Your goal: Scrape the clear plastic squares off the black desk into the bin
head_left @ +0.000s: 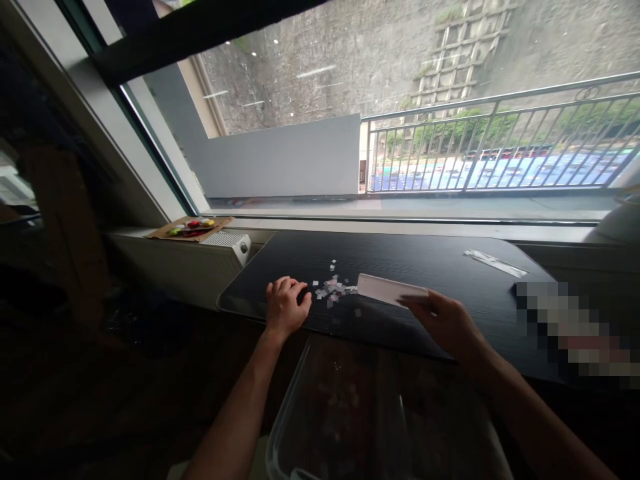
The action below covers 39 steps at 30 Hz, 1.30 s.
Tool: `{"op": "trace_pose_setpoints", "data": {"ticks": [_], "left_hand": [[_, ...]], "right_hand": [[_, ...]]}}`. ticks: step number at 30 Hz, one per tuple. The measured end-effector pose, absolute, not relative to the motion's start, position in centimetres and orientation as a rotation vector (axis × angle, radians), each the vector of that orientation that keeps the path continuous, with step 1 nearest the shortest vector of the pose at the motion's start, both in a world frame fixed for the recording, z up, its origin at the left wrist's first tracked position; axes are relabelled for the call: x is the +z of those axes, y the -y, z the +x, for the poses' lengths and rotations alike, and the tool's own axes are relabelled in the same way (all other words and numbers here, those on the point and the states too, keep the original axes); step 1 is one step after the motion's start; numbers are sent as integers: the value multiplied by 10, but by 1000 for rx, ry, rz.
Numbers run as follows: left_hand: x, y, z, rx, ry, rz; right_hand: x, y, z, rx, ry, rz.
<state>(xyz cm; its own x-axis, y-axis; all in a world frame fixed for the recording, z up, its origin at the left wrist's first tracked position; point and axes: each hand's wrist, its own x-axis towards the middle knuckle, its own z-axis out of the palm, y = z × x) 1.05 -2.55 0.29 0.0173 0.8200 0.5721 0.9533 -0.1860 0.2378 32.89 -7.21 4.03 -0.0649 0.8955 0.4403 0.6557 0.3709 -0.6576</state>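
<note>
On the dark desk mat [430,267] lies a small heap of little paper scraps [334,288]. My left hand [285,307] rests on the mat just left of the heap, fingers curled down beside the scraps. My right hand [445,320] grips a flat white card [390,289] by its right end; the card's left end touches the right side of the heap. Below the mat's near edge stands a clear plastic bin [320,413] with some scraps at its bottom.
A cardboard tray with coloured pieces [193,227] sits on the sill at the left, beside a white device [227,241]. A clear plastic strip [495,263] lies at the mat's far right. A large window and balcony railing fill the background.
</note>
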Motion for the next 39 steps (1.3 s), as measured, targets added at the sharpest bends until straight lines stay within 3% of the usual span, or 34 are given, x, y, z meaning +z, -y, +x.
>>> {"op": "trace_pose_setpoints", "data": {"ticks": [39], "left_hand": [[4,27,12,-974,1850,-2090]], "right_hand": [[55,101,357,284,1655,-1624]]}}
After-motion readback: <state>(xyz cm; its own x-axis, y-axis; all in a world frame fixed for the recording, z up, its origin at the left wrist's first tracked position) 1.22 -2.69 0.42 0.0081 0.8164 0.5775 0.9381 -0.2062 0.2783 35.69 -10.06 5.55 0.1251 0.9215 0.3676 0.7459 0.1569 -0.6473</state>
